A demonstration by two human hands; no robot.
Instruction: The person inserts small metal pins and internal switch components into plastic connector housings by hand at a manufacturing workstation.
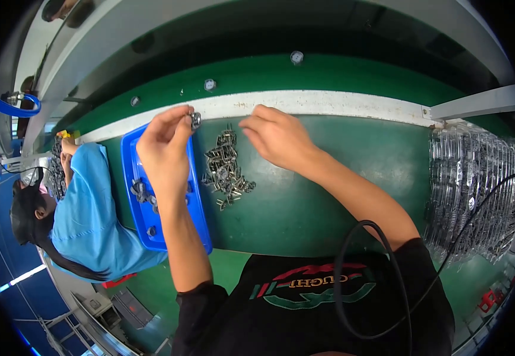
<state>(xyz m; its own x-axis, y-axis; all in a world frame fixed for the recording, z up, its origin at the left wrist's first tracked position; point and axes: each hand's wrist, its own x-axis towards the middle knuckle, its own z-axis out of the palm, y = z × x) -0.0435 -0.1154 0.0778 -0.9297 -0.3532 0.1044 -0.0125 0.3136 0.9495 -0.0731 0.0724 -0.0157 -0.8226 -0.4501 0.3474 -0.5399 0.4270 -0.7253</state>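
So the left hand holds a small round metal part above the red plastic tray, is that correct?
Not quite: in the head view the plastic tray is blue, not red. The left hand does hold a small round metal part above it.

a black short-sleeved shirt (305,308) is worn, seen at six o'clock in the view. a printed emblem (311,286) in red and green is spread across the chest, with pale lettering set inside it, upside down from here. the sleeves are cut off above the elbows, so both forearms are left bare. a thin black cable (364,279) is looped over the shirt toward five o'clock. no gloves, rings or watch are seen on the left hand (165,145) or the right hand (278,137).
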